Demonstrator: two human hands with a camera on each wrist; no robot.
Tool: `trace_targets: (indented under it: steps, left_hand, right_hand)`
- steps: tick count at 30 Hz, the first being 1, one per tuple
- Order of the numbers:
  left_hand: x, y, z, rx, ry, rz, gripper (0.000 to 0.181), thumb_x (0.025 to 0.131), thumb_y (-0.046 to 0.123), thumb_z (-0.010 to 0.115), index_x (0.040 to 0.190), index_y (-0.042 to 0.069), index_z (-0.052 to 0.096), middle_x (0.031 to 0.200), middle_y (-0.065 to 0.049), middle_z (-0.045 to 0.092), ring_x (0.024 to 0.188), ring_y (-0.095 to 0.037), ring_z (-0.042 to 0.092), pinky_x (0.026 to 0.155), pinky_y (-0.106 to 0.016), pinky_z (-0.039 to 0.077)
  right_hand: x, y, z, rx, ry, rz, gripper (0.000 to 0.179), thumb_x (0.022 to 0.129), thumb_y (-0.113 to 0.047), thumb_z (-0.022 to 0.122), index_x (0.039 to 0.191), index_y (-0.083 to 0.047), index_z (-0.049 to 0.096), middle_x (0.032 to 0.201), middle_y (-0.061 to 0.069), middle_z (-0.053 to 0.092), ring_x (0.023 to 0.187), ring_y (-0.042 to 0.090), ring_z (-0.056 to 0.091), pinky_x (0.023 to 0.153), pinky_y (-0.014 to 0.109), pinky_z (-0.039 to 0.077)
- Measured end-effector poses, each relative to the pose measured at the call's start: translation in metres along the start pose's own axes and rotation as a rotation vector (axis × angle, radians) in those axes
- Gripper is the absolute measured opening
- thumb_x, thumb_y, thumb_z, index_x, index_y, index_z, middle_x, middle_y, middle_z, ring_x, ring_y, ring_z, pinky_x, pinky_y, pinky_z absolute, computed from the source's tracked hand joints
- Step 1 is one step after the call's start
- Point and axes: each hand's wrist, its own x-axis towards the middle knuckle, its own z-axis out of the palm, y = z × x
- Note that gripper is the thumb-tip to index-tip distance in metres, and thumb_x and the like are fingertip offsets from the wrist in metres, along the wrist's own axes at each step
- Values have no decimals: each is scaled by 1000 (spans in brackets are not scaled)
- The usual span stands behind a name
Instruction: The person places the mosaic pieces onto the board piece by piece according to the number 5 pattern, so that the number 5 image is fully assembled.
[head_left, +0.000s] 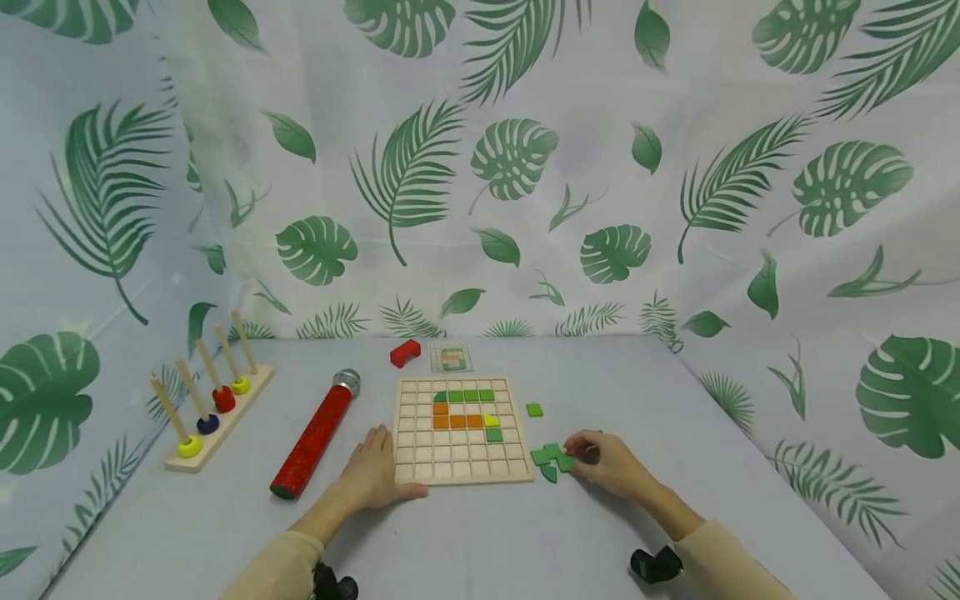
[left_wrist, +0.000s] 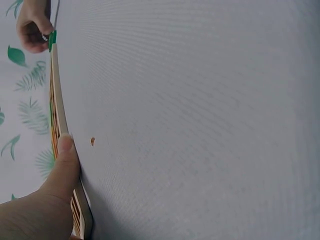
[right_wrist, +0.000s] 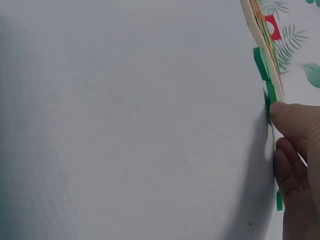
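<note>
A wooden grid board lies flat, with green, orange and yellow tiles in its cells. My left hand rests at its front left corner, fingers along the left side. The left thumb lies along the front edge. To the board's right, my right hand pinches a green square tile with thumb and index finger, beside other green tiles. One of these is a quarter-round green tile. In the right wrist view, the thumb tip presses the edge of a green tile.
A single green tile lies right of the board. Behind it are a pattern card and a red block. On the left are a red toy microphone and a peg stand with colored beads. A leaf-print cloth encloses the table.
</note>
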Motion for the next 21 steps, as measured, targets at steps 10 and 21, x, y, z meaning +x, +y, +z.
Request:
trace_targets:
  steps: [10, 21]
  left_hand:
    - [-1, 0, 0, 0, -4, -5, 112, 69, 58, 76, 137, -17, 29, 143, -33, 28, 134, -45, 25, 108, -55, 24]
    - [-1, 0, 1, 5, 10, 5, 111, 69, 57, 76, 136, -18, 29, 143, -33, 28, 134, -45, 25, 108, -55, 24]
  right_hand:
    - [5, 1, -1, 36, 79, 21, 27, 76, 1, 73, 101, -4, 65, 91, -2, 64, 83, 14, 59, 73, 29, 53]
    - [28, -25, 16, 92, 108, 19, 28, 78, 1, 71, 104, -4, 64, 94, 0, 65, 89, 16, 61, 80, 35, 52]
